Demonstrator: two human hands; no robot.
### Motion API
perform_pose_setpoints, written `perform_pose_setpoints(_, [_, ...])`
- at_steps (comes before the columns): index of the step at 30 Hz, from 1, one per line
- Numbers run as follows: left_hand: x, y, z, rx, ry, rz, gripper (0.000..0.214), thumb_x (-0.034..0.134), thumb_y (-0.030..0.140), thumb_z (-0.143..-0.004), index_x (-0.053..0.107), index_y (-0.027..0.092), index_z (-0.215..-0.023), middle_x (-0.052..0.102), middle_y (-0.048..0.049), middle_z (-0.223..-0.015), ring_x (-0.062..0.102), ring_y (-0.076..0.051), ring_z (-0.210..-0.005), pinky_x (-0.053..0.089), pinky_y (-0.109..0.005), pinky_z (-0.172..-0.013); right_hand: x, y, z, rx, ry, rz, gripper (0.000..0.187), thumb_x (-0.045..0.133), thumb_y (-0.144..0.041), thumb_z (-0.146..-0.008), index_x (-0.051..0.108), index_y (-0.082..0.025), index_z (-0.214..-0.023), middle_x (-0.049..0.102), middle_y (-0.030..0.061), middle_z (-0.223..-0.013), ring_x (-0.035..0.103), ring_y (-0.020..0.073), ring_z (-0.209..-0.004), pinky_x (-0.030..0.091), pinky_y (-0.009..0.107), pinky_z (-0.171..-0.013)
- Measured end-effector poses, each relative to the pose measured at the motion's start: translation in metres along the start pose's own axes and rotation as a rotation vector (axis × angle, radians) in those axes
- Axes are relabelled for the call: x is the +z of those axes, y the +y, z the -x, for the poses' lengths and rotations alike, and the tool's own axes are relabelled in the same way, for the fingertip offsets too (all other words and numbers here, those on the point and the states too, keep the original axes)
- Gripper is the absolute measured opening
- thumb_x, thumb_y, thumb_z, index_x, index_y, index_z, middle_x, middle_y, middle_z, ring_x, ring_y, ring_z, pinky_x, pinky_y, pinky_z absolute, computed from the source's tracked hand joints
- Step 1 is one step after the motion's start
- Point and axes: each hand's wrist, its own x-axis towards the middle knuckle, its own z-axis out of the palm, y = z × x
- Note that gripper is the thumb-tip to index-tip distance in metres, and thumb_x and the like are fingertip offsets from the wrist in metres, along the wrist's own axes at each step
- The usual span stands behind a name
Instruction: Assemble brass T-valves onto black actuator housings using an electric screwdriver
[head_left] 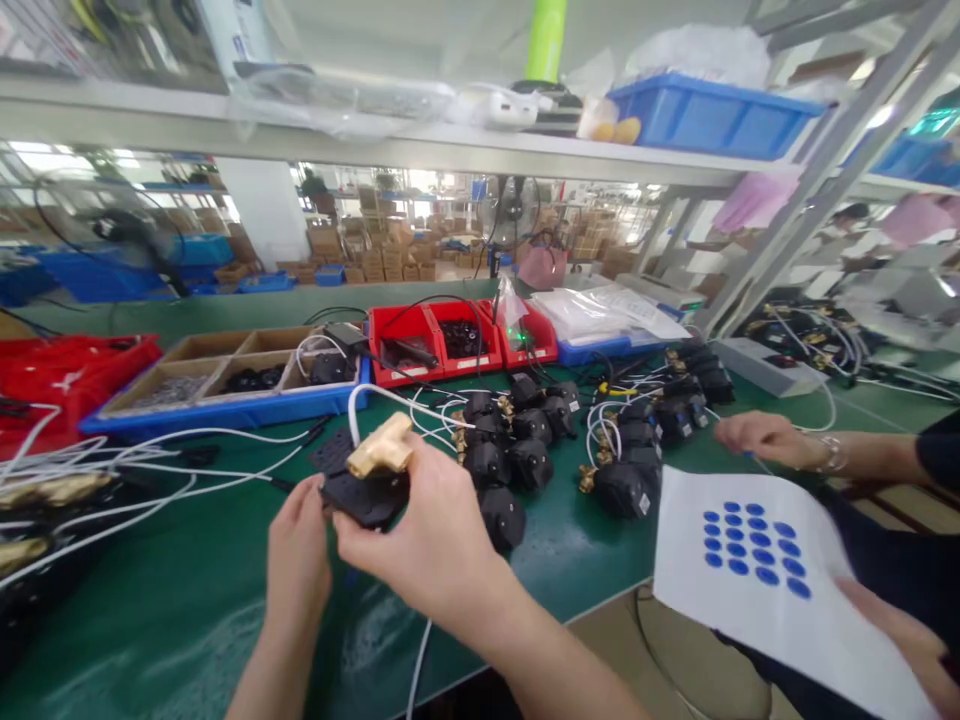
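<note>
A black plastic housing (pixel 367 498) with a brass tee-shaped valve body (pixel 381 447) on top is held up above the green bench. My right hand (pixel 446 540) wraps round it, thumb beneath and fingers at the brass part. My left hand (pixel 301 545) pinches the housing's left edge, its fingertips partly hidden. A white cable (pixel 356 405) loops up behind the brass. Just behind the housing is a dark flat piece (pixel 334 455), blurred. To the right, several similar black valve units (pixel 531 462) with brass fittings stand grouped on the bench.
Red bins (pixel 401 345) and a blue divided tray (pixel 225 412) of small parts line the back. More brass-fitted units (pixel 56 490) and white cables lie left. At right, a co-worker's hand (pixel 765 438) is near a sheet of blue round stickers (pixel 757 590). A shelf (pixel 450 150) spans overhead.
</note>
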Motion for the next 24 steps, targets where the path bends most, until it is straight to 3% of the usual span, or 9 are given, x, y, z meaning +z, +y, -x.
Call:
perform_pose_setpoints(3, [-0.045, -0.005, 0.009, -0.065, 0.052, 0.009, 0.045, 0.062, 0.063, -0.077, 0.065, 0.019, -0.083, 0.070, -0.0029, -0.081, 0.067, -0.020, -0.076, 0.057, -0.031, -0.070, 0.044, 0.011, 0.016, 0.064, -0.146, 0.031, 0.043, 0.079, -0.031, -0.069, 0.064, -0.015, -0.106, 0.073, 0.0080, -0.098, 0.071, 0.0323, -0.095, 0.060, 0.044, -0.086])
perform_pose_setpoints(5, [-0.060, -0.010, 0.018, -0.096, 0.018, -0.020, 0.054, 0.061, 0.072, -0.072, 0.065, 0.020, -0.082, 0.071, -0.0044, -0.082, 0.069, -0.023, -0.078, 0.058, -0.033, -0.070, 0.069, 0.024, 0.025, 0.137, -0.224, 0.073, 0.046, 0.079, -0.028, -0.068, 0.064, -0.013, -0.109, 0.073, 0.0105, -0.102, 0.071, 0.0351, -0.099, 0.059, 0.048, -0.089])
perform_pose_setpoints(11, [-0.066, -0.023, 0.041, -0.131, -0.138, -0.183, 0.066, 0.068, 0.077, -0.059, 0.073, 0.022, -0.096, 0.077, -0.0107, -0.107, 0.070, -0.036, -0.105, 0.051, -0.051, -0.104, 0.109, 0.054, 0.038, 0.267, -0.265, 0.151, 0.047, 0.079, -0.024, -0.074, 0.065, -0.009, -0.117, 0.072, 0.0167, -0.108, 0.068, 0.0369, -0.109, 0.056, 0.050, -0.098])
perform_pose_setpoints(14, [-0.066, -0.028, 0.041, -0.100, -0.187, -0.259, 0.071, 0.076, 0.070, -0.049, 0.072, 0.021, -0.100, 0.076, -0.0141, -0.113, 0.068, -0.040, -0.109, 0.048, -0.058, -0.109, 0.117, 0.060, 0.045, 0.315, -0.272, 0.174, 0.056, 0.079, -0.021, -0.075, 0.063, -0.007, -0.126, 0.071, 0.0199, -0.115, 0.067, 0.0373, -0.114, 0.055, 0.050, -0.102])
perform_pose_setpoints(17, [-0.069, -0.034, 0.036, -0.040, -0.260, -0.350, 0.071, 0.075, 0.068, -0.050, 0.072, 0.020, -0.103, 0.076, -0.0156, -0.113, 0.069, -0.041, -0.110, 0.051, -0.058, -0.107, 0.107, 0.063, 0.053, 0.304, -0.323, 0.156, 0.083, 0.082, -0.016, -0.066, 0.052, -0.006, -0.144, 0.068, 0.0213, -0.126, 0.065, 0.0372, -0.120, 0.054, 0.048, -0.106])
perform_pose_setpoints(19, [-0.072, -0.039, 0.030, -0.029, -0.284, -0.371, 0.072, 0.074, 0.069, -0.050, 0.072, 0.020, -0.103, 0.077, -0.0153, -0.110, 0.071, -0.040, -0.106, 0.054, -0.057, -0.103, 0.085, 0.060, 0.051, 0.202, -0.441, 0.151, 0.089, 0.082, -0.019, -0.064, 0.050, -0.010, -0.147, 0.069, 0.0188, -0.126, 0.067, 0.0367, -0.118, 0.057, 0.046, -0.102])
perform_pose_setpoints(20, [-0.074, -0.043, 0.026, -0.024, -0.295, -0.369, 0.072, 0.075, 0.070, -0.050, 0.073, 0.021, -0.102, 0.077, -0.0145, -0.110, 0.072, -0.040, -0.105, 0.055, -0.057, -0.102, 0.069, 0.057, 0.047, 0.142, -0.504, 0.166, 0.082, 0.082, -0.021, -0.065, 0.056, -0.014, -0.143, 0.072, 0.0161, -0.122, 0.069, 0.0355, -0.113, 0.059, 0.044, -0.097])
perform_pose_setpoints(22, [-0.078, -0.051, 0.020, 0.001, -0.333, -0.352, 0.070, 0.076, 0.071, -0.050, 0.075, 0.024, -0.101, 0.078, -0.0114, -0.108, 0.072, -0.039, -0.104, 0.058, -0.055, -0.099, 0.033, 0.049, 0.027, 0.076, -0.577, 0.227, 0.047, 0.079, -0.024, -0.073, 0.072, -0.022, -0.119, 0.078, 0.0071, -0.102, 0.075, 0.0285, -0.096, 0.061, 0.035, -0.085])
perform_pose_setpoints(24, [-0.081, -0.062, 0.016, 0.027, -0.380, -0.327, 0.066, 0.077, 0.071, -0.051, 0.076, 0.027, -0.099, 0.080, -0.0084, -0.106, 0.073, -0.039, -0.104, 0.060, -0.052, -0.097, -0.002, 0.042, -0.008, 0.117, -0.481, 0.330, 0.024, 0.075, -0.022, -0.082, 0.077, -0.020, -0.106, 0.080, 0.0031, -0.093, 0.076, 0.0202, -0.085, 0.060, 0.026, -0.078])
